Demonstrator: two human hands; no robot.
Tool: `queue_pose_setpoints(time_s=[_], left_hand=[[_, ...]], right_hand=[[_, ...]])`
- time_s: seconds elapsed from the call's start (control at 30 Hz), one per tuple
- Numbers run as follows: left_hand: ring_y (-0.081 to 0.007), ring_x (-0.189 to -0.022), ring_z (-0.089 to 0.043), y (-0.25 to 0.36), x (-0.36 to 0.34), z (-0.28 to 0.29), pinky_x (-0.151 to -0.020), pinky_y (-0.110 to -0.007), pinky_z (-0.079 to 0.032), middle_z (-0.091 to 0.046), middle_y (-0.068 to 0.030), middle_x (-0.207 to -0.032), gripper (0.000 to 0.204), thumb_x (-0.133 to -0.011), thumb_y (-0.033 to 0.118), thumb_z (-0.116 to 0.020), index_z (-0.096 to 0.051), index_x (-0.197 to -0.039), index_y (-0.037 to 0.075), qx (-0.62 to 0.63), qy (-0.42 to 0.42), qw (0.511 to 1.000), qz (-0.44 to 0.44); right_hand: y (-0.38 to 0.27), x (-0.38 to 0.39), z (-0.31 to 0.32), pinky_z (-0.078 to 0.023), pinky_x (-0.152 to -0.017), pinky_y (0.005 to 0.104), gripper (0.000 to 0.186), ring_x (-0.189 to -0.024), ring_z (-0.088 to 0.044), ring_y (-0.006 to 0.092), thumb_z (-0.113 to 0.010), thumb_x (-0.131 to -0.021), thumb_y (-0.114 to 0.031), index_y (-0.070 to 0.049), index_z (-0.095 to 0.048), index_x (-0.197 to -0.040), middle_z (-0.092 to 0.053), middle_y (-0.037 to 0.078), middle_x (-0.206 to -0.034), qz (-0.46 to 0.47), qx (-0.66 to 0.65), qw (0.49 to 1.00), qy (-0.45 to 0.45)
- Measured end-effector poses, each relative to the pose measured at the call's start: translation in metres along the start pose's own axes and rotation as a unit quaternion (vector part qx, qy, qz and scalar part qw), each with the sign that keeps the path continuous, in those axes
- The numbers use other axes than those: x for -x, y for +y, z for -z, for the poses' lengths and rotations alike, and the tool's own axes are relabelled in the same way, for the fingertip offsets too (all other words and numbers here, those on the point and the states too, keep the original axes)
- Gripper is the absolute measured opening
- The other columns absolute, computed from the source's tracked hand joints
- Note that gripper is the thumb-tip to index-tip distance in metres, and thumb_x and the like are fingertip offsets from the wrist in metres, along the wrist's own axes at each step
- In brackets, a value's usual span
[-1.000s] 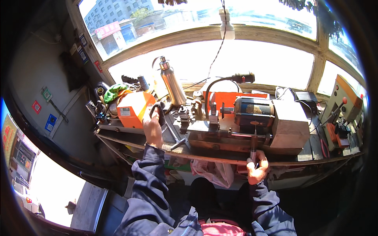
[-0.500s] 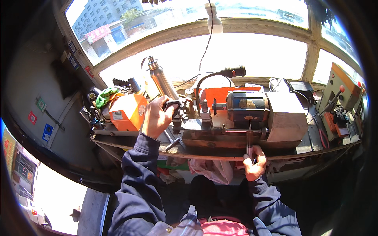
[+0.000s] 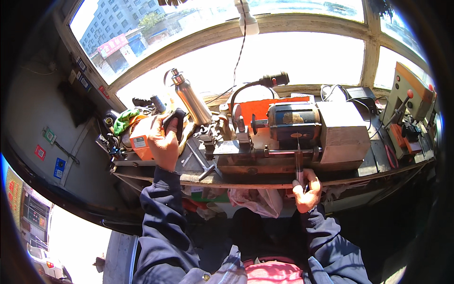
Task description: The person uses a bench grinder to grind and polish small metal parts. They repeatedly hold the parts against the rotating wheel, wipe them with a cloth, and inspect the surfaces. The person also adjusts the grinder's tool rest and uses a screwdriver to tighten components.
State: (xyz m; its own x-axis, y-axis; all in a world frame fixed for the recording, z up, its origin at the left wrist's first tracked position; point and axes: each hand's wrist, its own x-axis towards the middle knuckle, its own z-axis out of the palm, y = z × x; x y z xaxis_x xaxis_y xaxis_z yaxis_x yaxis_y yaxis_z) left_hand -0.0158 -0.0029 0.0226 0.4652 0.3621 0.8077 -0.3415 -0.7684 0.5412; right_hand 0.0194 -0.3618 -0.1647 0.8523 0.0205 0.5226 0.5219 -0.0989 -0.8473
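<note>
From where I stand, the long workbench (image 3: 272, 185) takes up most of the view, and its crowding looks like the main hazard: a sleeve or elbow swung sideways could catch something. The dark motor (image 3: 302, 109) sits beyond the right hand; I can't tell whether it is running, but if it were, a careless reach could bring fingers or cuff against its shaft. The steel bottle (image 3: 193, 100) stands just behind the left hand, so a backward knock might topple it among the metal fittings (image 3: 213, 132). That left hand (image 3: 163, 144) is curled closed beside the orange housing (image 3: 141, 127), thumb and fingers pinching a small black piece (image 3: 175, 122), which a loose pinch could drop. The right hand (image 3: 307, 191), at the bench's front edge, is wrapped round the lower end of a slim syringe-like tube (image 3: 299, 165), pointing up; its thin tip overlaps the motor from here, contact unclear, and a jerk could bend it or prick someone. As for writing, there's a red shop sign (image 3: 112, 45) outside, then blue (image 3: 59, 167) and red wall cards (image 3: 40, 152) with square codes, and a pale sticker (image 3: 139, 142) on the housing, too small to read.
</note>
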Motion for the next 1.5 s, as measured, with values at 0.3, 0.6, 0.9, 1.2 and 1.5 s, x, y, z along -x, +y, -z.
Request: queue_pose_setpoints(time_s=[0.3,0.6,0.9,1.2,1.5], left_hand=[[-0.0308,-0.116,-0.058,0.013,0.017,-0.020,-0.095,-0.048,-0.041,-0.066,-0.0044,-0.118,0.022,-0.084,0.017,-0.077,-0.076,-0.105,0.017,-0.323,-0.128,0.908,-0.233],[-0.0291,-0.117,-0.059,-0.002,0.022,-0.020,-0.097,-0.048,-0.039,-0.069,-0.0017,-0.120,0.029,-0.075,0.011,-0.078,-0.074,-0.102,0.020,-0.325,-0.125,0.890,-0.294],[-0.0332,-0.112,-0.060,-0.002,0.048,-0.024,-0.099,-0.046,-0.045,-0.070,-0.0048,-0.111,0.022,-0.073,0.004,-0.078,-0.074,-0.094,0.010,-0.268,-0.057,0.942,-0.193],[-0.0292,-0.100,-0.067,-0.014,0.053,-0.007,-0.092,-0.038,-0.050,-0.071,-0.0131,-0.099,0.012,-0.090,-0.001,-0.070,-0.070,-0.102,0.002,-0.172,-0.013,0.984,-0.047],[-0.0128,-0.101,-0.065,-0.037,0.033,-0.013,-0.093,-0.025,-0.049,-0.070,-0.0062,-0.104,0.036,-0.087,-0.008,-0.047,-0.068,-0.116,-0.004,0.096,-0.086,0.981,0.147]], right_hand=[[-0.002,0.000,0.000,-0.054,-0.077,0.0382,0.034,-0.083,-0.067,0.0283,-0.073,-0.079,-0.010,-0.002,-0.066,-0.112,-0.068,0.015,-0.094,0.007,0.013,1.000,0.000],[-0.001,0.000,-0.001,-0.054,-0.077,0.0385,0.036,-0.083,-0.067,0.0290,-0.073,-0.078,-0.011,-0.002,-0.065,-0.112,-0.068,0.015,-0.094,0.011,0.034,0.999,0.005],[0.000,0.000,-0.001,-0.054,-0.077,0.0378,0.036,-0.082,-0.067,0.0282,-0.073,-0.078,-0.011,-0.002,-0.066,-0.112,-0.069,0.014,-0.093,0.015,0.013,1.000,0.009],[-0.001,0.000,0.000,-0.054,-0.078,0.0390,0.035,-0.084,-0.067,0.0301,-0.073,-0.078,-0.009,-0.002,-0.066,-0.112,-0.069,0.015,-0.095,0.006,0.014,1.000,-0.003],[0.000,-0.001,0.000,-0.053,-0.076,0.0379,0.033,-0.082,-0.066,0.0285,-0.072,-0.079,-0.009,-0.002,-0.066,-0.111,-0.067,0.014,-0.092,0.017,0.007,1.000,-0.006]])
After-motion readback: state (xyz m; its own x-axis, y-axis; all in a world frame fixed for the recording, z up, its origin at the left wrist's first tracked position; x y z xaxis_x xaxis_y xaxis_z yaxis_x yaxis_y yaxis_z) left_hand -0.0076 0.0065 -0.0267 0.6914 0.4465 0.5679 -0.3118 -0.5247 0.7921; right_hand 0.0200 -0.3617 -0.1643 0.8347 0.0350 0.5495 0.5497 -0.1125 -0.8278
